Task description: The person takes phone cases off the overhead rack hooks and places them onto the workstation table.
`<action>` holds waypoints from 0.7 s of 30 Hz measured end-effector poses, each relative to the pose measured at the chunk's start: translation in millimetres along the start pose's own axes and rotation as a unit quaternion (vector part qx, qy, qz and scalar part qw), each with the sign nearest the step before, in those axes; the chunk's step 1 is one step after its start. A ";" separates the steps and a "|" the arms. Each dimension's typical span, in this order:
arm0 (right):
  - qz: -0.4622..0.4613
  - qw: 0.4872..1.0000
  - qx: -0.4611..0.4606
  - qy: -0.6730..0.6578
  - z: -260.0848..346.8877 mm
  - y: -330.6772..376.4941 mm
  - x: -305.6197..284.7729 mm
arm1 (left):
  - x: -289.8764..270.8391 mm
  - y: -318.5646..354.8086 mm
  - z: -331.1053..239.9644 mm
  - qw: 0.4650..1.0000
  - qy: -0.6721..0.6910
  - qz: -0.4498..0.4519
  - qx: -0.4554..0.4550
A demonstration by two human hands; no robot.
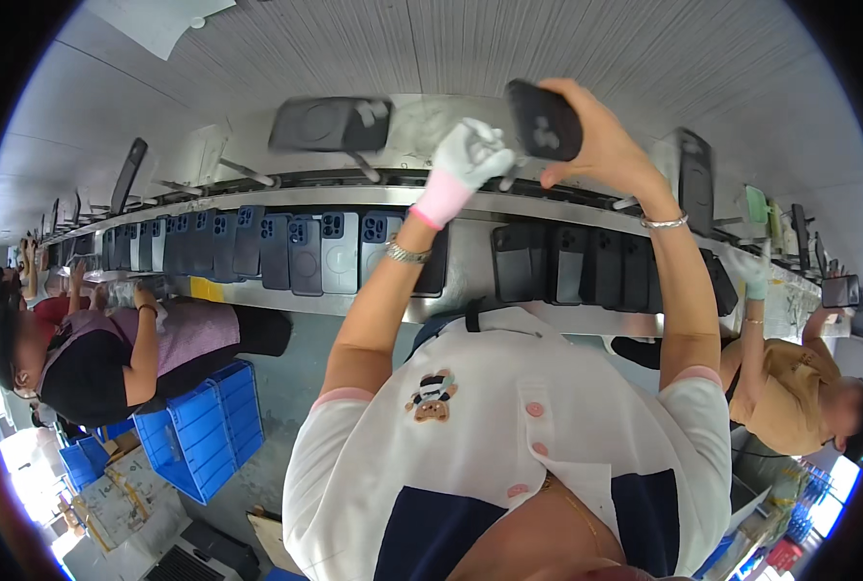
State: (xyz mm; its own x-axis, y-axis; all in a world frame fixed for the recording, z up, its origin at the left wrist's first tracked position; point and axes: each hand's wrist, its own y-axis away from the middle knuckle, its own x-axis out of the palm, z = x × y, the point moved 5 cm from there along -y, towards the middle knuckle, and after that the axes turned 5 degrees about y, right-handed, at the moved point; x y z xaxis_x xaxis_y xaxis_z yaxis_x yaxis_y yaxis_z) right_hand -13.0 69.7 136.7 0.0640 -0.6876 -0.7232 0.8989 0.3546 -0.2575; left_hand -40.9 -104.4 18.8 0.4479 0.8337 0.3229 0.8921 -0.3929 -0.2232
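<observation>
My right hand point(611, 145) is bare and holds a black phone case point(545, 121) upright by its edge, thumb below and fingers above. Just left of it, my left hand point(470, 155) wears a white glove with a pink cuff. Its fingers are curled closed, and whatever may be in them is hidden. Farther left, a dark phone case point(330, 124) with a ring on its back sits on a metal peg, slightly blurred. Below my hands, a row of blue-grey and clear-backed phone cases point(339, 254) leans on the bench, with black phone cases point(601, 266) at the right.
A metal rail point(567, 205) with pegs runs across the bench, and another case point(695, 179) stands on it at right. Co-workers sit to the left point(112, 349) and right point(790, 397). Blue crates point(204, 426) stand on the floor at left.
</observation>
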 end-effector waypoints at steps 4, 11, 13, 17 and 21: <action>0.077 0.978 0.015 0.191 -10.1 17.5 3.5 | 55.9 -6.3 13.6 0.992 -0.116 0.033 0.027; 0.018 0.958 0.086 0.271 -74.4 98.0 -63.3 | 109.3 5.0 82.5 0.993 -0.117 0.017 -0.027; -0.132 0.932 0.033 0.337 -59.2 132.3 -79.6 | 76.0 44.6 114.8 0.976 -0.211 -0.030 -0.041; -0.226 0.958 0.109 0.139 -18.4 181.2 -37.3 | -23.4 157.8 196.0 0.924 -0.179 -0.200 -0.272; -0.102 0.964 0.232 -0.076 -56.3 222.4 68.9 | 46.0 147.9 175.1 0.886 0.035 -0.190 -0.421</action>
State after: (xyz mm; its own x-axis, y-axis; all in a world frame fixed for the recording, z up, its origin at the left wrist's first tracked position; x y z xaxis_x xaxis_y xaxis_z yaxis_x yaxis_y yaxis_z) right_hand 166.9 136.8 -6.5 -0.1029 -0.8102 -0.5770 0.9945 -0.0946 -0.0445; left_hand 101.3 -56.2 -160.4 0.0821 0.9536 0.2898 0.6935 -0.2635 0.6705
